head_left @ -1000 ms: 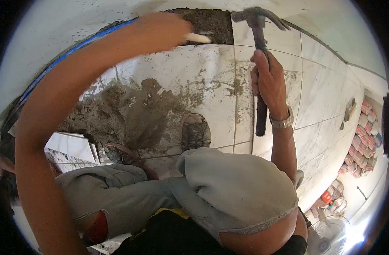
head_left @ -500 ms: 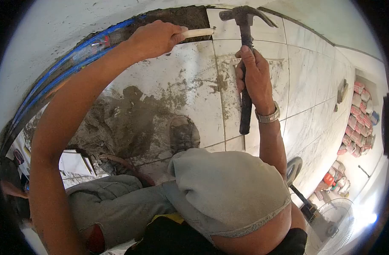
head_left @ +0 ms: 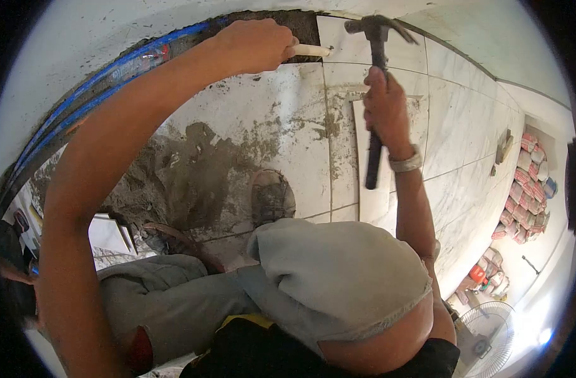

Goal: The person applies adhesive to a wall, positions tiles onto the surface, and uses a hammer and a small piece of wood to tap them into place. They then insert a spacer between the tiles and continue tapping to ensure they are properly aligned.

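A pale, stick-like piece (head_left: 312,50) with a small dark spot at its end is gripped in my left hand (head_left: 256,45), fingers closed round it. Its tip lies over the edge of a white floor tile (head_left: 344,41), beside a dark strip of exposed mortar bed (head_left: 305,26). My right hand (head_left: 387,107) grips a claw hammer (head_left: 376,31) by its black handle, the head pointing away from me and to the right of the stick. Under the right hand lies a long white tile strip (head_left: 365,170).
Blue pipes (head_left: 80,120) run along the wall at left. Wet mortar (head_left: 199,170) smears the tiles near a shoe (head_left: 272,196). Loose tiles (head_left: 108,233) sit at lower left. Stacked bags (head_left: 527,189) and a fan (head_left: 489,331) are at right.
My left hand has turned, showing more of its back, and shifted right with the stick. My right hand and the hammer have moved slightly right. The view has shifted a little too.
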{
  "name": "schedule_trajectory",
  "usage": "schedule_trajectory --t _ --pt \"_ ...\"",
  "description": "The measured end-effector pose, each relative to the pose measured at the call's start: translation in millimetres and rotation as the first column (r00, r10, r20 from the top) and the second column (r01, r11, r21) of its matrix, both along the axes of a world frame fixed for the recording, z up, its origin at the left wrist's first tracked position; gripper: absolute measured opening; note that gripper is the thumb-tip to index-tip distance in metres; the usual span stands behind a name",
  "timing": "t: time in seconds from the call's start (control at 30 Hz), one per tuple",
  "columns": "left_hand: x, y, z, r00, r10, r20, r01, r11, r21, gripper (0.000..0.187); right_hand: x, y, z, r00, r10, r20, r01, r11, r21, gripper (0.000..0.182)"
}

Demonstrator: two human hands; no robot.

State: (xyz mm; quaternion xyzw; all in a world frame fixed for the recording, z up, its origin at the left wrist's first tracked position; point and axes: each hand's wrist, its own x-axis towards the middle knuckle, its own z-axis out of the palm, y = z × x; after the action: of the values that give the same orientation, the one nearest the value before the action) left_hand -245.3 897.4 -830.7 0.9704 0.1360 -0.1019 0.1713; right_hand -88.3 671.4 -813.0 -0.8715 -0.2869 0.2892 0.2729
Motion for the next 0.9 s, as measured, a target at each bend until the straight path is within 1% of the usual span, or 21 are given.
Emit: schedule_trajectory --t 0.03,0.07,0.1,0.17,0.23,0.27,0.3,0.37,0.4,0.43,0.47,0.5,0.53,0.57,0.6,0.63,0.67,0.7,0.77,0.87,0.9 --pt "1.9 -0.3 1.0 1.0 -0.015 -0.025 0.015 1.0 0.011 0.032 -0.8 -4.7 -10.6 0.999 0.019 0.048 -0.02 1.0 0.018 0.052" --pt "4.6 -0.1 1.0 0.998 -0.031 -0.047 0.033 0.999 0.025 0.031 -5.0 -3.7 -11.9 0.996 0.084 0.029 -0.082 0.994 -0.075 0.051" --pt "6.8 0.3 -0.5 0.999 -0.034 -0.036 0.036 0.999 0.035 0.031 0.0 -5.0 -4.4 0.996 0.09 -0.018 -0.091 0.993 -0.069 0.051" --pt "2.8 0.4 -8.9 0.994 -0.062 0.093 0.055 0.995 0.077 0.028 1.0 -1.8 12.1 0.992 0.109 -0.07 -0.113 0.992 -0.062 0.05" --pt "6.1 -1.9 2.9 0.997 -0.06 0.042 0.057 0.996 0.069 0.028 -6.8 0.4 28.5 0.984 -0.076 -0.158 0.08 0.997 0.018 0.051" --pt "8.5 -4.1 7.9 0.998 -0.055 -0.005 0.055 0.996 0.063 0.027 2.4 -5.4 1.7 0.985 -0.067 -0.157 0.07 0.998 0.01 0.051" --pt "9.2 -6.9 8.2 0.999 -0.044 -0.004 0.044 0.997 0.061 0.027 18.6 -14.6 -45.8 0.9 0.189 0.394 -0.265 0.953 0.148 0.049" --pt "11.2 -9.7 8.1 0.994 -0.077 -0.075 0.086 0.989 0.122 0.027 2.8 -19.6 -54.7 0.949 0.142 0.282 -0.192 0.968 0.159 0.047" --pt "4.9 -9.7 3.4 0.994 -0.077 -0.073 0.086 0.987 0.134 0.027 -1.9 -18.5 -31.7 0.948 0.137 0.287 -0.191 0.967 0.17 0.047" --pt "-10.4 -9.8 -4.9 0.988 -0.135 0.075 0.119 0.975 0.188 0.029 -1.9 -14.4 -8.9 0.993 0.101 0.057 -0.106 0.989 0.105 0.047" --pt "-27.7 -11.6 -12.5 0.956 -0.205 0.211 0.154 0.96 0.234 0.03 -3.9 -18.7 2.9 0.983 0.031 -0.179 -0.03 1.0 0.009 0.047" --pt "-46.5 -9.3 -17.5 0.954 -0.214 0.211 0.164 0.959 0.23 0.03 -6.6 -25.4 4.8 0.995 0.019 -0.1 -0.02 1.0 -0.013 0.046" --pt "-65.3 -2.3 -22.4 0.987 -0.13 0.09 0.112 0.978 0.177 0.036 -8.0 -30.2 9.1 0.995 0.013 -0.095 -0.014 1.0 -0.012 0.046" --pt "-73.1 1.6 -26.6 0.998 -0.053 -0.041 0.058 0.99 0.128 0.044 -12.6 -37.3 14.7 0.995 -0.011 -0.101 0.016 0.999 0.048 0.046" --pt "-71.9 3.0 -26.5 0.996 -0.07 -0.048 0.075 0.99 0.122 0.044 -19.4 -44.7 19.1 0.993 -0.04 -0.114 0.053 0.993 0.105 0.045" --pt "-70.7 6.8 -25.9 1.0 -0.011 -0.007 0.011 0.997 0.074 0.042 -24.1 -48.1 23.8 0.976 -0.075 -0.205 0.108 0.982 0.155 0.045" --pt "-70.0 9.4 -23.3 0.998 0.061 0.031 -0.061 0.998 0.022 0.041 -25.3 -46.8 24.0 0.974 -0.081 -0.21 0.114 0.982 0.15 0.045" --pt "-62.6 9.5 -14.6 0.998 0.063 0.026 -0.063 0.998 0.021 0.041 -25.4 -41.8 22.6 0.969 -0.102 -0.226 0.141 0.977 0.163 0.046" --pt "-37.9 10.2 -0.7 0.99 0.142 -0.018 -0.143 0.979 -0.148 0.039 -22.5 -28.4 21.5 0.963 -0.114 -0.243 0.163 0.968 0.189 0.046" --pt "-31.3 6.5 -4.1 0.995 0.097 -0.002 -0.097 0.992 -0.076 0.038 -17.4 -14.1 25.8 0.964 -0.08 -0.253 0.136 0.968 0.211 0.047" --pt "-31.2 5.5 -5.5 0.995 0.098 -0.004 -0.098 0.992 -0.079 0.038 -15.4 -9.7 31.8 0.975 -0.059 -0.212 0.108 0.968 0.228 0.048"
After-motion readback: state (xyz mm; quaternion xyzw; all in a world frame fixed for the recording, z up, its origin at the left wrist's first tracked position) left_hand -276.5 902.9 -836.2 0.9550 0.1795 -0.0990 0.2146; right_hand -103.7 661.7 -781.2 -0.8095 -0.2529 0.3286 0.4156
